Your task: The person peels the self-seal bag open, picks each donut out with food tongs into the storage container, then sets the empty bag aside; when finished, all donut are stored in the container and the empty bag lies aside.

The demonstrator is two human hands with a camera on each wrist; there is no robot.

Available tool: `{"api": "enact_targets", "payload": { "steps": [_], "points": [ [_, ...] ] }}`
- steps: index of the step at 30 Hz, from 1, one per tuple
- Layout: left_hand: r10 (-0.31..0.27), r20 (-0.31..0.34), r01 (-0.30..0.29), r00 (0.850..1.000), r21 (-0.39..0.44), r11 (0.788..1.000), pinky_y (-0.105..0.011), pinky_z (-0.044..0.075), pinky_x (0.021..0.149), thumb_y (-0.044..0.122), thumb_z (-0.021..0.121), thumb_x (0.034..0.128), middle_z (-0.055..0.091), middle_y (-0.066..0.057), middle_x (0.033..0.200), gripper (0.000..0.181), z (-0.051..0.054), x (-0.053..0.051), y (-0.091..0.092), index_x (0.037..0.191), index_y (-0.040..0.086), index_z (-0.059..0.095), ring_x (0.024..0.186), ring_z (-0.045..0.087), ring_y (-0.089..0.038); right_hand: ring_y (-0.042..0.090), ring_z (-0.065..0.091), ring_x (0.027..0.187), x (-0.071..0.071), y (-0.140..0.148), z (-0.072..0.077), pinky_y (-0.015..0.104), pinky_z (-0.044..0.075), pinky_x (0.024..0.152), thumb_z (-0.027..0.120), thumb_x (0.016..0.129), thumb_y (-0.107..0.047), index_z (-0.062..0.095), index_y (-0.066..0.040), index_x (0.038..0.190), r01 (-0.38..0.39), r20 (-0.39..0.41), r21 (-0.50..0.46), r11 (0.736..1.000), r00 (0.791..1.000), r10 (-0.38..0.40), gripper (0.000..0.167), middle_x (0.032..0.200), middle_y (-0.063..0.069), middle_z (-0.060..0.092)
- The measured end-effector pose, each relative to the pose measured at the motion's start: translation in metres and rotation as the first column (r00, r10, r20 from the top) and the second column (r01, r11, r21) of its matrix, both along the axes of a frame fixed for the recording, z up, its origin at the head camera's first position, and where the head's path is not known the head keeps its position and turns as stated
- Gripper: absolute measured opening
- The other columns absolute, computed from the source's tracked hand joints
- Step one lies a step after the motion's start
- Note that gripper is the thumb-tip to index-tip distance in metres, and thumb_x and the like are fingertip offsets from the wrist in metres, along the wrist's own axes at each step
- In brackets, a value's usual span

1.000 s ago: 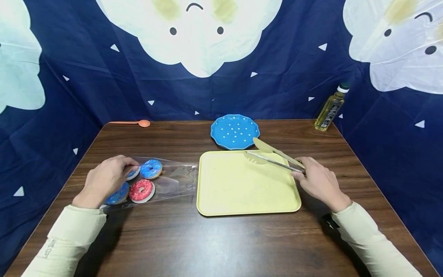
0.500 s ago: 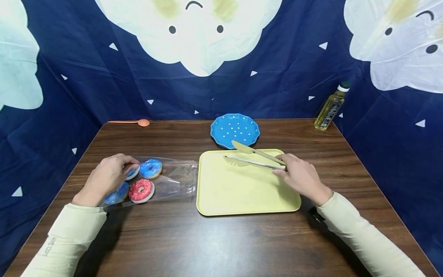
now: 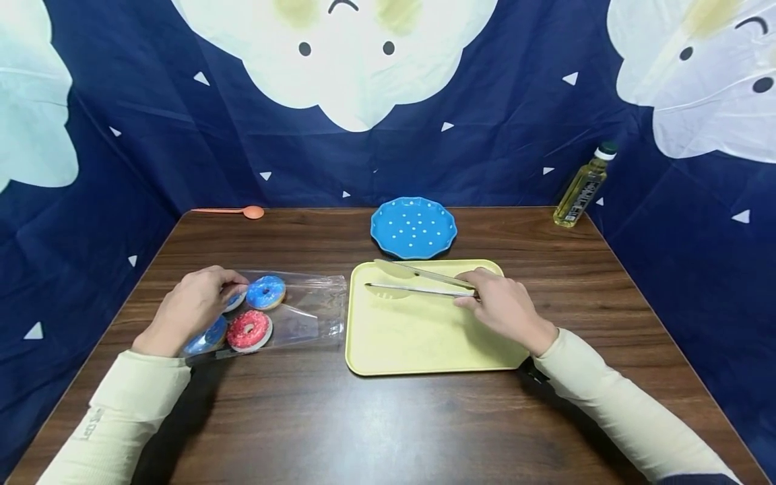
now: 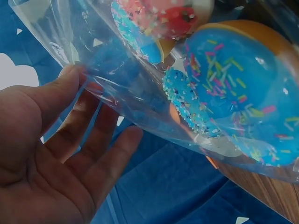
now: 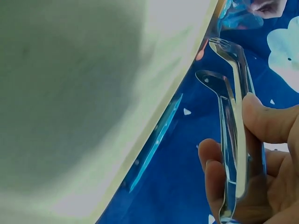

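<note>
My left hand (image 3: 190,310) pinches the edge of a clear plastic bag (image 3: 324,303) at the left of the table, thumb against fingertips in the left wrist view. Inside lie several doughnuts: a red-iced doughnut (image 3: 261,330), a blue-iced doughnut (image 3: 275,291), and others partly under my hand. One blue doughnut (image 4: 224,79) shows coloured sprinkles. My right hand (image 3: 506,310) grips metal tongs (image 3: 418,289) above the yellow tray (image 3: 412,347). The tongs' tips point left and stand apart, with nothing between them.
Behind the tray sits a blue plate (image 3: 412,229) with white dots. An orange spoon (image 3: 251,212) lies at the table's far left edge. An oil bottle (image 3: 576,199) stands at the back right corner. The bag's end reaches close to the tray's left rim.
My right hand has moved left with the tongs, from the tray's right edge to over the tray. My left hand stays on the bag; the doughnuts have not moved.
</note>
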State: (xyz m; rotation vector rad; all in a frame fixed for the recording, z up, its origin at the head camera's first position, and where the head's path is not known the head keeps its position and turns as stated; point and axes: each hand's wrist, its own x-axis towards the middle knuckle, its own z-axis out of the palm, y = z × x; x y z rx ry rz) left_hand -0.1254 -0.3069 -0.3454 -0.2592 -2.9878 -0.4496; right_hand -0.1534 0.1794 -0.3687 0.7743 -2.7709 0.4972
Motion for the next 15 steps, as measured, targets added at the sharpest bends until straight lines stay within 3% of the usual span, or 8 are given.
{"api": "enact_targets", "payload": {
  "steps": [9,15],
  "points": [
    [0.005,-0.007,-0.005,1.0,0.002,1.0,-0.06,0.051,0.074,0.017,0.065,0.1001,0.069,-0.018,0.103,0.017,0.001,0.001,-0.001,0.105,0.004,0.075,0.091,0.065,-0.037,0.025,0.069,0.081,-0.002,-0.022,0.001,0.044,0.052,0.06,0.081,0.086,-0.03,0.073,-0.008,0.115,-0.086,-0.088,0.017,0.996,0.992,0.088,0.038,0.097,0.004,0.071],
    [0.003,0.003,-0.003,1.0,0.008,1.0,-0.061,0.05,0.074,0.016,0.063,0.101,0.068,-0.018,0.104,0.018,0.001,0.001,-0.001,0.106,0.003,0.074,0.093,0.065,-0.038,0.023,0.07,0.077,0.0,-0.038,0.005,0.041,0.051,0.054,0.081,0.086,-0.031,0.074,-0.01,0.111,-0.127,-0.096,0.037,0.991,0.987,0.13,0.033,0.095,0.001,0.072]
  ]
}}
